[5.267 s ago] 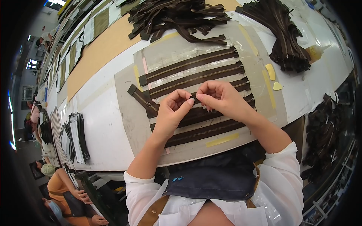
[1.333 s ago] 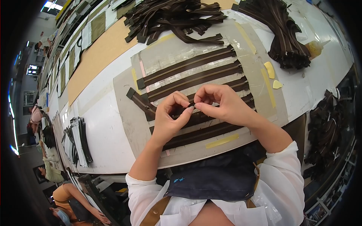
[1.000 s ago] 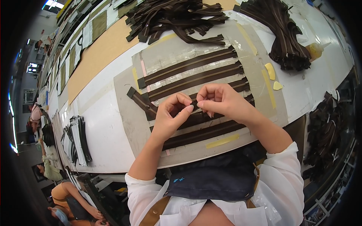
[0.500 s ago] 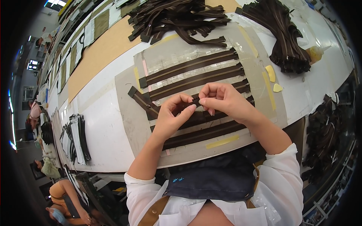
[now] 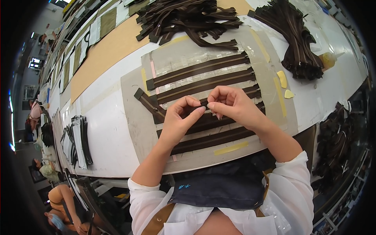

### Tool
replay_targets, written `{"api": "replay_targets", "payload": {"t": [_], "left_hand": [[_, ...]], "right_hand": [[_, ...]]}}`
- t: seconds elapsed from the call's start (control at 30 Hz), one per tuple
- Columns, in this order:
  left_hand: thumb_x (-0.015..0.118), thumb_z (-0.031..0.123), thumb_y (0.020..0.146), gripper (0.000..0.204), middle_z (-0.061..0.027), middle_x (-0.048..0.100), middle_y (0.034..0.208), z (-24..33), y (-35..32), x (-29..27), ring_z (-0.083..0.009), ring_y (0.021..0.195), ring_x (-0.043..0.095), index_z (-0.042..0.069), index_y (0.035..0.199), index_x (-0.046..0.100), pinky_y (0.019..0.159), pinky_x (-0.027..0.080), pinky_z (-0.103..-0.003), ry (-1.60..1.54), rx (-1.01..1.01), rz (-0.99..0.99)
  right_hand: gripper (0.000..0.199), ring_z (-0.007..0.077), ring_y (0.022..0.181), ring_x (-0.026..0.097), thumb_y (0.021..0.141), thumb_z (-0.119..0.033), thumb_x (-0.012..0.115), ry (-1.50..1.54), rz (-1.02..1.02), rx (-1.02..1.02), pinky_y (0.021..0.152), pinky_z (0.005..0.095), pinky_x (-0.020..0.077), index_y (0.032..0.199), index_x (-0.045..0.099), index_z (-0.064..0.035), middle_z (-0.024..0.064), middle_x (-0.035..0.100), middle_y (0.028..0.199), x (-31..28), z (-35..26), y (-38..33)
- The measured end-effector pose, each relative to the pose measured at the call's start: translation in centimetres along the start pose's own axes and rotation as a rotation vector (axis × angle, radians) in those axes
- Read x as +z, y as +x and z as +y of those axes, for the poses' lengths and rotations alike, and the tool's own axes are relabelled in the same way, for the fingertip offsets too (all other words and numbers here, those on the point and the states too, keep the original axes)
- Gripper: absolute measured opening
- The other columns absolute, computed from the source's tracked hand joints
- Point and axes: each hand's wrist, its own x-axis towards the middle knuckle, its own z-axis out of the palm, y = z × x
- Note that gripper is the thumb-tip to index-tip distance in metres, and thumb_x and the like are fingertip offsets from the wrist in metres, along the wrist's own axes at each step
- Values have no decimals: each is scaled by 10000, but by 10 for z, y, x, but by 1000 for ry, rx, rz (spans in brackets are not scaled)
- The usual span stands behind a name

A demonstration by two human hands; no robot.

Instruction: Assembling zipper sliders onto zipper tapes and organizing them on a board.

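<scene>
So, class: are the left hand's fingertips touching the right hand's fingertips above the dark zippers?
Touching. The head view shows the left hand and right hand meeting fingertip to fingertip, with no gap visible, just above a dark zipper on the grey template.

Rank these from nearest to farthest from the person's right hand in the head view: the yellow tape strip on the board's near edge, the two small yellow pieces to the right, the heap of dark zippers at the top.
From the right hand:
1. Yellow tape strip, just below the hand on the grey board's near edge.
2. Two small yellow pieces, to the right on the board.
3. Heap of dark zippers, far up the table.
</scene>
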Motion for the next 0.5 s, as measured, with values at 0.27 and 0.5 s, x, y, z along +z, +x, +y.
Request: {"api": "replay_targets", "payload": {"t": [0.27, 0.5], "left_hand": [[727, 103, 917, 132, 53, 599, 940, 2, 0, -1, -21, 875, 541, 54, 987, 627, 773, 425, -191, -78, -104, -16], [717, 146, 926, 147, 59, 602, 940, 3, -1, -4, -18, 886, 540, 67, 1005, 621, 778, 419, -191, -71, -167, -57]], "right_hand": [[99, 42, 715, 587, 946, -119, 676, 48, -28, 47, 641, 196, 483, 955, 634, -30, -12, 622, 810, -2, -2, 0], [95, 48, 713, 586, 940, -117, 676, 78, -51, 62, 646, 203, 489, 944, 630, -34, -10, 620, 810, -1, -2, 1]]}}
